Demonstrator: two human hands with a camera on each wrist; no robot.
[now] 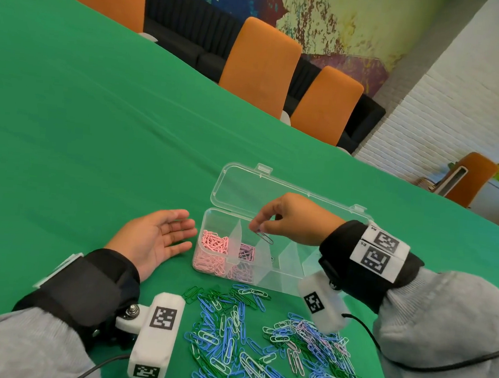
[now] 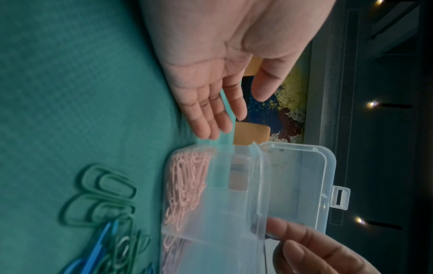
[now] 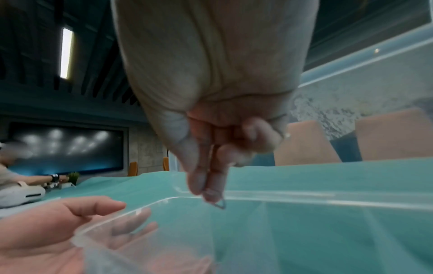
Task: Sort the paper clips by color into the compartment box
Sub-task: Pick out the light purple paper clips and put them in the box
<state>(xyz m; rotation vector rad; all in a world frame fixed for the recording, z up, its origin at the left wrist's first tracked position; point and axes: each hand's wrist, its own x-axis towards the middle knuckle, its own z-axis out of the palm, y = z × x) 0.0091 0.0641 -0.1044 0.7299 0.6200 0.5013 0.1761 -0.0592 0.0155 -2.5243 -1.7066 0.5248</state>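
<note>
A clear compartment box [image 1: 290,278] with its lid [image 1: 242,188] up stands on the green cloth. Pink clips [image 1: 215,243] fill its left compartment and purple clips [image 1: 247,253] lie in the one beside it. My right hand [image 1: 258,227] hovers above the box and pinches a purple paper clip [image 1: 265,237] that dangles over the purple compartment. In the right wrist view the purple paper clip [image 3: 220,204] shows below the fingertips. My left hand [image 1: 159,235] lies palm up on the cloth just left of the box, fingers relaxed and holding nothing. A loose heap of blue, green, white and purple clips [image 1: 258,346] lies in front of the box.
Orange chairs [image 1: 260,66] line the far edge of the table. The green cloth [image 1: 96,130] stretches wide to the left and behind the box. Another person's arm [image 3: 35,178] shows far off in the right wrist view.
</note>
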